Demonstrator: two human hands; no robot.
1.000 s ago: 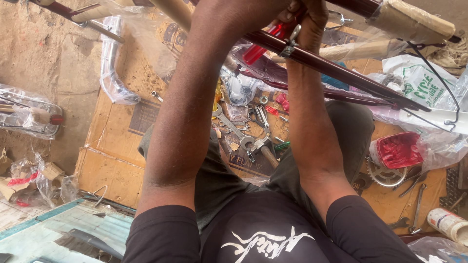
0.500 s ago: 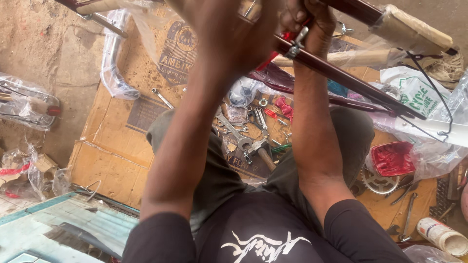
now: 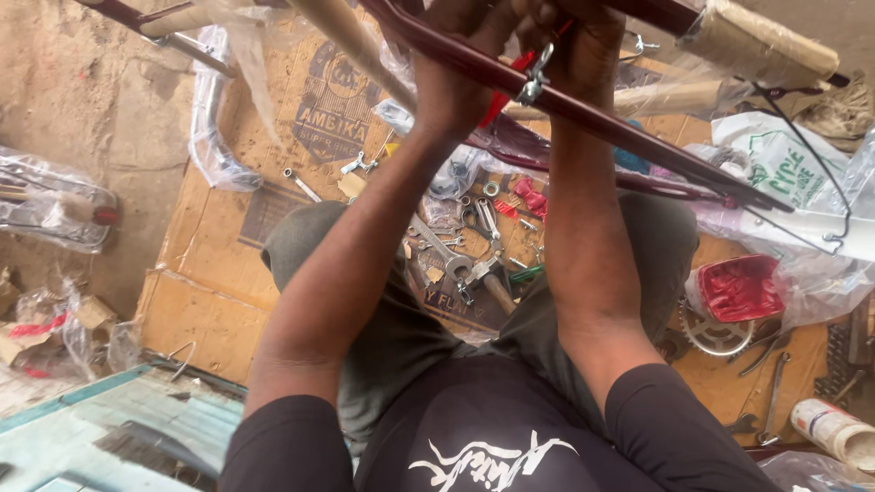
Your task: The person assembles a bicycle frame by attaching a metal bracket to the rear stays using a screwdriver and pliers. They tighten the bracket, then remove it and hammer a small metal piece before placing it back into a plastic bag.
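With both the left hand (image 3: pixel 456 68) and right hand (image 3: pixel 583 46) clenched on the maroon frame tube (image 3: pixel 638 137), steadying it beside the metal clamp (image 3: pixel 533 82) at twelve o'clock seems wise.

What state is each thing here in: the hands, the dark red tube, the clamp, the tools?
Left hand: raised, gripping the dark red frame tube.
Right hand: raised, against the tube by the clamp.
Dark red frame tube: held up, slanting.
Metal clamp: fastened round the tube.
Wrenches: lying loose on flattened cardboard.
Chainring: lying flat.
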